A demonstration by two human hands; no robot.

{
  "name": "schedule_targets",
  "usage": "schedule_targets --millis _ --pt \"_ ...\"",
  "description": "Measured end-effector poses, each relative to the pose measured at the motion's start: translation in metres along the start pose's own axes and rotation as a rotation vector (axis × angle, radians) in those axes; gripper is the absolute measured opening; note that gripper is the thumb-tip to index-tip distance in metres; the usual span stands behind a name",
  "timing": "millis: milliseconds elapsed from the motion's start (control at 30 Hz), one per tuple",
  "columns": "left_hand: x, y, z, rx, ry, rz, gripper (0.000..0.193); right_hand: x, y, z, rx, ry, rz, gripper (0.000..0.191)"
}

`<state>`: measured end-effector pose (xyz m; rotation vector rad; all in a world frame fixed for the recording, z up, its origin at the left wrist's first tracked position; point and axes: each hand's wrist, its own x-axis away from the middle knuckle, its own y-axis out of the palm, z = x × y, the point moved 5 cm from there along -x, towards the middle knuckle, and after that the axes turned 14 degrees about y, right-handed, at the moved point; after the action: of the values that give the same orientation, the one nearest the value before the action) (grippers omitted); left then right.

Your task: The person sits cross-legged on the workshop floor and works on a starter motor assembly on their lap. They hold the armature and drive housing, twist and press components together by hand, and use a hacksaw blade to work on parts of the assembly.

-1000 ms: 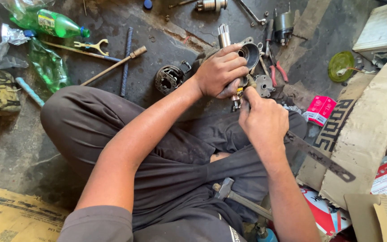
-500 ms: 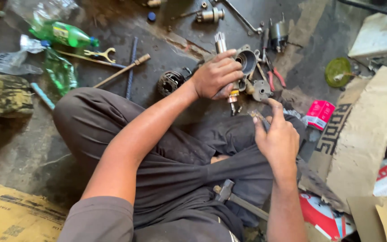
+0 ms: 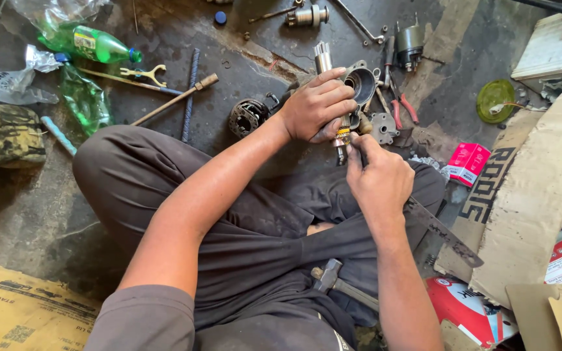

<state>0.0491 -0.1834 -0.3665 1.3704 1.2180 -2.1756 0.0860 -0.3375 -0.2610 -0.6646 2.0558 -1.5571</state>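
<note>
Left hand (image 3: 317, 107) is closed around a metal shaft assembly (image 3: 333, 97), held upright just above the lap; its splined tip shows above the knuckles, its brass-coloured lower end below. Right hand (image 3: 380, 182), at 5 o'clock of the left, is curled, fingertips pinching at the shaft's lower end (what it grips cannot be told). A round metal housing (image 3: 361, 83) sits touching the left hand at 2 o'clock. Red-handled pliers (image 3: 403, 107) lie near at 3 o'clock. A hammer (image 3: 333, 279) rests on the lap at 6 o'clock. 1 green bottle (image 3: 95, 44) lies well apart at 10 o'clock.
</note>
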Motion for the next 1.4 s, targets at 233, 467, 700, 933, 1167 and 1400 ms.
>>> schedule_targets --millis 233,467,700,933,1167,1400 --pt "0.0 0.002 0.001 -0.003 -0.006 0.006 0.033 0.002 0.003 -0.001 0.061 -0.028 -0.005 0.012" --pt "0.0 0.001 0.002 0.003 -0.004 0.015 0.034 0.001 0.001 -0.002 0.054 -0.037 -0.016 0.012" --pt "0.004 0.005 0.003 -0.006 -0.002 0.006 0.036 0.004 0.002 -0.013 0.12 -0.093 -0.018 0.009" --pt "0.004 0.006 -0.002 0.006 0.046 0.023 0.034 0.009 0.022 0.012 0.433 -0.054 -0.289 0.011" --pt "-0.011 -0.004 0.001 0.044 -0.042 0.057 0.028 0.033 -0.003 0.042 0.302 0.134 -0.466 0.021" --pt "-0.028 0.012 -0.022 0.11 -0.195 -0.183 0.018 0.008 -0.012 0.031 -0.08 0.151 -0.009 0.02"
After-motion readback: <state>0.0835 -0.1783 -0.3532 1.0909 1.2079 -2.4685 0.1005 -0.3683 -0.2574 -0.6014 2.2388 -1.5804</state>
